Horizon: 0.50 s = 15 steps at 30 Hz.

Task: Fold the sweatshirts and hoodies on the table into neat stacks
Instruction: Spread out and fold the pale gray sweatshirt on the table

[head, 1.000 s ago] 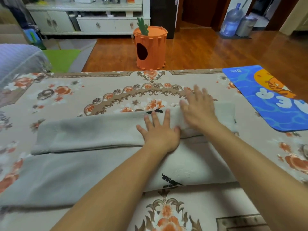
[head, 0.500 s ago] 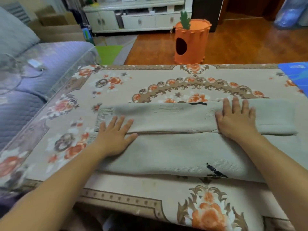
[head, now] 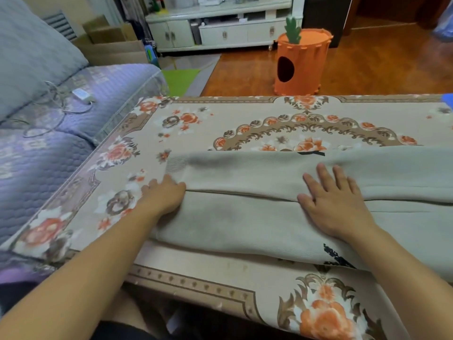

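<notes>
A grey sweatshirt lies across the table, folded lengthwise into a long band, with a black print showing at its near right edge. My left hand is at the band's left end, fingers curled around the fabric edge and thumb on top. My right hand lies flat with fingers spread, pressing on the middle of the band at the fold line. The sweatshirt's right end runs out of view.
A floral cloth covers the table. A purple sofa with a white charger touches the table's left side. An orange carrot-shaped bin stands on the floor beyond. A blue mat corner shows at far right.
My left hand slid left along the sweatshirt to its end and curled on the edge. My right hand moved left to the middle. The view turned left.
</notes>
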Each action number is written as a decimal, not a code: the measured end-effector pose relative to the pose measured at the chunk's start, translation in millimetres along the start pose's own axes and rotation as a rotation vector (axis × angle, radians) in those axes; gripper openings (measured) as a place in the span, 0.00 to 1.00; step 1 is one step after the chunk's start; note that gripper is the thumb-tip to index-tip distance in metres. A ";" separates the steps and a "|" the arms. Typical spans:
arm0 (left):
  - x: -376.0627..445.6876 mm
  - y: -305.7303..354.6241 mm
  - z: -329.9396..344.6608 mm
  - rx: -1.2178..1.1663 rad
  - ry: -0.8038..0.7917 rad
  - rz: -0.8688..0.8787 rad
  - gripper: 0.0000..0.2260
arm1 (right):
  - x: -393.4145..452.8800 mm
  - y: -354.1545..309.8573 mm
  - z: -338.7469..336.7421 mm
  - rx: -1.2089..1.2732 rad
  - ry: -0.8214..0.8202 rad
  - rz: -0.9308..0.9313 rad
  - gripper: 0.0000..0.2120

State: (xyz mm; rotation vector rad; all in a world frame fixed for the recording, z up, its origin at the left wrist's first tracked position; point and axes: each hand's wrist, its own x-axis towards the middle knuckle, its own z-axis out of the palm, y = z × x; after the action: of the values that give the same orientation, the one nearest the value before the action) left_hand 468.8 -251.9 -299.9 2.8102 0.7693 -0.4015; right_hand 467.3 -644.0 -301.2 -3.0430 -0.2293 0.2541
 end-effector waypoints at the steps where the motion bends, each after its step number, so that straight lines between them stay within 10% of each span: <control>1: -0.7 2.7 -4.6 -0.043 0.013 -0.061 0.31 | -0.2 -0.5 0.4 -0.001 0.006 0.003 0.31; 15: 6.0 2.6 -11.6 0.072 0.061 -0.136 0.36 | -3.2 0.6 -1.5 0.048 0.043 -0.001 0.30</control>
State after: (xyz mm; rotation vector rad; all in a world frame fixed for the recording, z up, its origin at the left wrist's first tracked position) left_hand 477.6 -248.3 -290.5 2.8580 0.9815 -0.3738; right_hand 464.6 -645.1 -299.3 -2.9969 -0.2193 0.1916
